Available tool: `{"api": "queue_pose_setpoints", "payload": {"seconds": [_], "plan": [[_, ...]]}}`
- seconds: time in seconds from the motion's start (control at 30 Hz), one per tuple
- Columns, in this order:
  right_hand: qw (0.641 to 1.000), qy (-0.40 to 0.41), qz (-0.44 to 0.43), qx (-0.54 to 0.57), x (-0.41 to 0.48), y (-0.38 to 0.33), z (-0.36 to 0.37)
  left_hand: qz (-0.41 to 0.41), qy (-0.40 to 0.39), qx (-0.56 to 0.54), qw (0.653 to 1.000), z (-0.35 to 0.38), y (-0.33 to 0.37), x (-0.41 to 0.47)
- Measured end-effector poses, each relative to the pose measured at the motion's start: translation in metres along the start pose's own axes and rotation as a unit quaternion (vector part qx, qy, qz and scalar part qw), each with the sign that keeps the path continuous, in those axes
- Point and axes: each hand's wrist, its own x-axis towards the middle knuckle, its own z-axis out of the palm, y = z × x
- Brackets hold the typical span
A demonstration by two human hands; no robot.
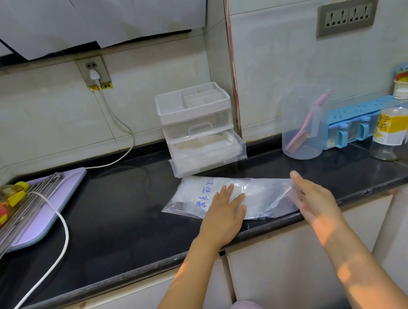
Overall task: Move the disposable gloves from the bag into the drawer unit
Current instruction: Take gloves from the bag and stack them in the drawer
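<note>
Step in hand: emptying the bag (263, 198), which lies flat on the black table (120, 207) just in front of the drawer unit (193, 107). The left hand (225, 208) rests palm-down on the middle of the bag with fingers straight; its grip is open and has hold of nothing, serving only to pin the film. The right hand (313, 195) is at the bag's right end, fingers also straight and touching the film; its grip is open. Whether the fingertips are inside the mouth cannot be told. A white wad of disposable gloves (188, 191) sits in the left part of the bag, beyond the left hand. The bottom drawer (208, 159) of the unit is pulled out and already holds a layer of pale gloves (204, 144); the drawer above it is closed and looks empty, as do the top tray compartments. Judged from this, the task is partly done. The next move calls for spreading the bag mouth, reaching in, pinching the loose gloves together and carrying them to the open drawer without dragging the bag along.
</note>
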Motion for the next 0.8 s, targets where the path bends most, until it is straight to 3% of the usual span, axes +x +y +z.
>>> {"api": "queue_pose_setpoints", "payload": {"seconds": [0.1, 0.23, 0.4, 0.5, 0.57, 0.67, 0.8], "plan": [[0.994, -0.044, -0.028, -0.096, 0.003, 0.002, -0.001, -0.004, -0.004, 0.007, 1.0, 0.001, 0.0, 0.001], [0.975, 0.022, -0.102, -0.194, 0.009, -0.008, -0.008, -0.005, -0.009, 0.008, 1.0, 0.001, 0.0, 0.001], [0.916, 0.064, -0.193, -0.345, 0.009, -0.013, -0.02, -0.006, -0.011, 0.014, 1.0, -0.001, 0.0, 0.001], [0.914, 0.075, -0.196, -0.346, 0.007, -0.014, -0.026, -0.009, -0.012, 0.012, 1.0, -0.001, 0.002, 0.0], [0.94, 0.068, -0.127, -0.309, 0.006, -0.019, -0.031, -0.015, -0.012, 0.011, 1.0, -0.003, 0.003, 0.0], [0.971, -0.01, -0.026, -0.238, -0.001, -0.021, -0.041, -0.019, -0.02, 0.014, 1.0, -0.004, 0.005, -0.001], [0.973, -0.078, -0.041, -0.215, -0.009, -0.013, -0.05, -0.02, -0.023, 0.017, 0.999, -0.005, 0.006, 0.0]]}}
